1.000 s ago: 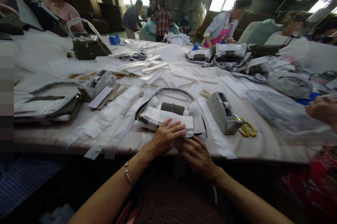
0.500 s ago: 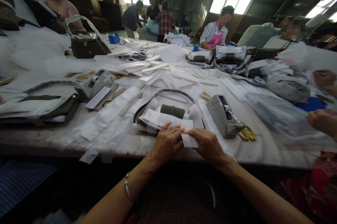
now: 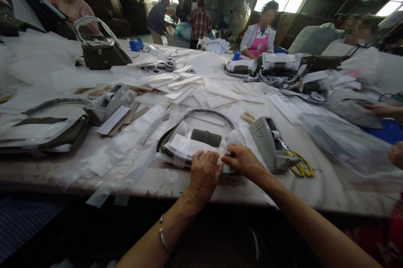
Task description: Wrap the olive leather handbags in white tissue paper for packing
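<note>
An olive handbag (image 3: 206,137) lies on the table in front of me, its handle (image 3: 217,113) covered in wrap and arching away from me. White wrapping paper (image 3: 180,144) covers much of its body, leaving a dark band bare in the middle. My left hand (image 3: 205,172) presses on the bag's near edge with its fingers curled over the paper. Close to its right, my right hand (image 3: 243,160) pinches the wrapping at the bag's near right corner. My fingers partly hide what lies between the two hands.
Right of the bag stands a grey tape dispenser (image 3: 270,144) with yellow-handled scissors (image 3: 302,165) beside it. A second dispenser (image 3: 110,104) and a wrapped bag (image 3: 47,127) are to the left. Paper strips (image 3: 185,81) cover the table's middle. Co-workers surround the table.
The white piece that hung between my hands at the bag's near edge no longer shows there. My left hand has curled its fingers, and my right hand has moved slightly up.
</note>
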{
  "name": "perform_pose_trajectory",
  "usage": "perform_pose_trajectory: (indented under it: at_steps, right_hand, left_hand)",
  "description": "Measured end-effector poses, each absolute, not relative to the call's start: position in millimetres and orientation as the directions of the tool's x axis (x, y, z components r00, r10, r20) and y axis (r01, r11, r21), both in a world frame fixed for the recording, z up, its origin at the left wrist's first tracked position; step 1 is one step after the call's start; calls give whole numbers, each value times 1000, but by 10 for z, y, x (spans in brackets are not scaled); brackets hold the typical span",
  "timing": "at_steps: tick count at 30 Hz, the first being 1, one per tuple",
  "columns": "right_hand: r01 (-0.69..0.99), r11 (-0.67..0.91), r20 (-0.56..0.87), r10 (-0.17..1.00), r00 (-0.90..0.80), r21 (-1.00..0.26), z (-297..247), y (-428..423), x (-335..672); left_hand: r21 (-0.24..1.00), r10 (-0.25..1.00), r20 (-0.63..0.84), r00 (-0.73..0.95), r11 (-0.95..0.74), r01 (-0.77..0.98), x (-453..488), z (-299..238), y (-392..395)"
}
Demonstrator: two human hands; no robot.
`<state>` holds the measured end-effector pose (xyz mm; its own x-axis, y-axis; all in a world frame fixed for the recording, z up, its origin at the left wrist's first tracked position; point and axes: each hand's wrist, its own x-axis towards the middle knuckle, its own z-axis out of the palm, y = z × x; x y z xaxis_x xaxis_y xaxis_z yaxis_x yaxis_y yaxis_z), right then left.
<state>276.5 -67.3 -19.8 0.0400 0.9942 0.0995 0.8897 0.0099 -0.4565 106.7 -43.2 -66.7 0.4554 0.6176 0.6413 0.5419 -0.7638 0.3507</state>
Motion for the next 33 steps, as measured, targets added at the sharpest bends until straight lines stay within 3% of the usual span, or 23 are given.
perform_pose_trajectory:
  at_steps: [7,10,15,23,28,33]
  right_hand:
    - [833,-66,36,994,102,-550,-262,-657,2826]
    - [782,-107,-34,993,109,-614,-217,-644,2865]
    - [623,-285,-281,954,108,-728,-93,-478,2891]
    - [702,-206,-77,974,211,-681,-136,-376,2835]
    - [833,-220,-5,968,252,-507,-186,-448,2763]
    - [870,-351,11,926,378,-347,-247,-423,2712]
  left_hand:
    - [128,418,693,587,-873,471,1106,-595,-471]
    - [133,383,645,661,-908,397,1088,-599,-465]
    - [191,403,598,693,-911,365,1054,-626,-440]
    - [207,410,599,688,-909,361,1042,-639,-417]
    - [247,440,552,708,-898,365,1029,-611,-422]
    - [270,446,520,728,-895,355,1018,-591,-423]
